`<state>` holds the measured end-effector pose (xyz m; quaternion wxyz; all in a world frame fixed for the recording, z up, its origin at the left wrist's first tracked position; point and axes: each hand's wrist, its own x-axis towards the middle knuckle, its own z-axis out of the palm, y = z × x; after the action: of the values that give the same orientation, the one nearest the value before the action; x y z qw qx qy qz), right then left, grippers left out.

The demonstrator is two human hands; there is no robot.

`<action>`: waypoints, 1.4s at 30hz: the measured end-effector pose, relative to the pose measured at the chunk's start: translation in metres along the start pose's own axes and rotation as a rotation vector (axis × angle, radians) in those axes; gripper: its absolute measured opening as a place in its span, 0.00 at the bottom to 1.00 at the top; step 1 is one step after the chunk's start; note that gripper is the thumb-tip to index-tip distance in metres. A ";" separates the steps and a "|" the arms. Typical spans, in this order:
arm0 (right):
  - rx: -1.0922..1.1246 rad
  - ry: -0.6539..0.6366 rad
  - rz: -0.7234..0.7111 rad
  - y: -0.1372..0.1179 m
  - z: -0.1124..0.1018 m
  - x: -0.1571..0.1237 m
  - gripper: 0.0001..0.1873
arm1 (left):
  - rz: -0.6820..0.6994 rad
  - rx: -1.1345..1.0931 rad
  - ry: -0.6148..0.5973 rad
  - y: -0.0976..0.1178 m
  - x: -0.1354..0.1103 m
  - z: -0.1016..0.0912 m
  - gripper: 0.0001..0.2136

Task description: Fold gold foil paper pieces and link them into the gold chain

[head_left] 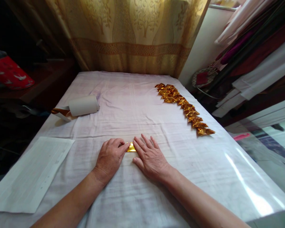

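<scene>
Gold foil piece [131, 148] under both hands, folded gold row [184, 106] well apart.

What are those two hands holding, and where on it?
A small folded piece of shiny gold foil paper, pressed flat on the white cloth-covered table. The left hand pins its left end with its fingertips; the right hand covers its right end.

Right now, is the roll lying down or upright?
Lying down: the roll rests on its side on the cloth, loose gold end spread leftward.
</scene>
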<state>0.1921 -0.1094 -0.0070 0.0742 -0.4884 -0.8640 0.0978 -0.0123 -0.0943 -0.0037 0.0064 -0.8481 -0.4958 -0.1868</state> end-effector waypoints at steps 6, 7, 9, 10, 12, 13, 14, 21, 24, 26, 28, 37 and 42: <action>-0.043 -0.050 0.025 0.008 -0.007 -0.015 0.32 | 0.014 0.046 0.023 0.004 0.002 -0.001 0.09; -0.049 -0.053 0.025 0.008 -0.008 -0.016 0.32 | 0.026 0.054 0.027 0.004 0.002 -0.001 0.09; -0.058 -0.058 0.029 0.008 -0.009 -0.015 0.33 | 0.078 0.059 0.030 0.004 0.000 -0.002 0.10; -0.059 -0.059 0.033 0.007 -0.009 -0.015 0.33 | 0.116 0.055 0.026 0.002 -0.003 -0.003 0.11; -0.060 -0.063 0.044 0.006 -0.009 -0.015 0.33 | 0.196 0.044 0.007 -0.003 -0.010 -0.006 0.13; -0.059 -0.064 0.048 0.006 -0.009 -0.015 0.33 | 0.226 0.039 -0.010 -0.007 -0.014 -0.009 0.15; -0.059 -0.064 0.053 0.006 -0.009 -0.014 0.33 | 0.243 0.045 -0.021 -0.011 -0.019 -0.012 0.15; -0.057 -0.060 0.063 0.006 -0.009 -0.016 0.32 | 0.323 0.089 -0.093 -0.028 -0.032 -0.022 0.19; -0.060 -0.038 0.051 0.002 -0.010 -0.016 0.33 | 0.327 0.099 -0.099 -0.025 -0.031 -0.022 0.19; -0.040 -0.022 0.004 -0.005 -0.008 -0.014 0.33 | 0.325 0.103 -0.104 -0.023 -0.030 -0.022 0.18; 0.003 -0.022 -0.056 -0.014 -0.004 -0.010 0.33 | 0.328 0.103 -0.107 -0.021 -0.029 -0.023 0.18; 0.041 -0.053 0.005 -0.010 -0.003 -0.025 0.33 | 0.317 0.098 -0.090 -0.024 -0.031 -0.022 0.17; 0.023 -0.063 0.056 -0.005 -0.009 -0.034 0.32 | 0.268 0.081 -0.101 -0.013 -0.018 -0.024 0.13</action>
<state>0.2075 -0.1402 0.0022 0.0500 -0.5081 -0.8507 0.1252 -0.0390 -0.1078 0.0106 0.0408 -0.9141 -0.3848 -0.1211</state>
